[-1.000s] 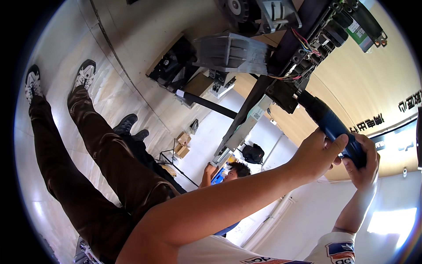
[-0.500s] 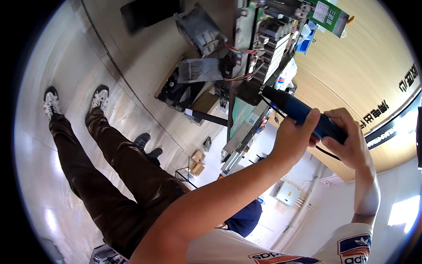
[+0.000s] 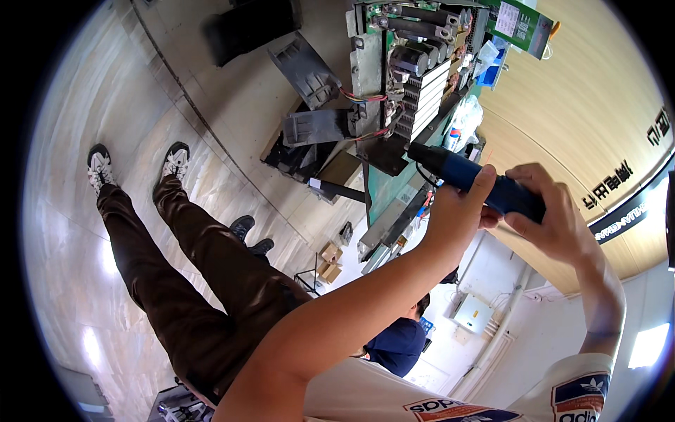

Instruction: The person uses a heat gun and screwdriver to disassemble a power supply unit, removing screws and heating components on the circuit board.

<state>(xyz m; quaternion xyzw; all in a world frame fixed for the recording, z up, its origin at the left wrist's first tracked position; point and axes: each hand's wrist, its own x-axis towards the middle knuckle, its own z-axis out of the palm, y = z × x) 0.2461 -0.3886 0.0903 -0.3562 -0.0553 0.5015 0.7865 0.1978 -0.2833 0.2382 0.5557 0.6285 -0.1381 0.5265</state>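
A blue, black-nosed corded power tool [image 3: 464, 171] is held up in both hands; its exact kind I cannot make out. My left hand [image 3: 458, 211] is closed around its middle. My right hand [image 3: 547, 211] grips the rear end, fingers and thumb on opposite sides. The tool's dark nose points left at a black plate [image 3: 384, 155] on the open electronic unit [image 3: 415, 77]; whether they touch I cannot tell. Several dark cylindrical parts and a row of white strips show inside this unit. A black cable hangs beneath the tool's nose.
Two grey fan-like housings [image 3: 306, 70] dangle on coloured wires beside the bench [image 3: 383, 190]. A blue bin [image 3: 492, 67] and a plastic bag [image 3: 464, 123] stand behind the unit. Cardboard boxes [image 3: 329, 264] are on the floor. A person in navy [image 3: 397, 346] is nearby.
The view has shifted slightly, so the unit looks sharper and the person in navy shows more. Both hands keep their hold on the tool, which stays at the black plate.
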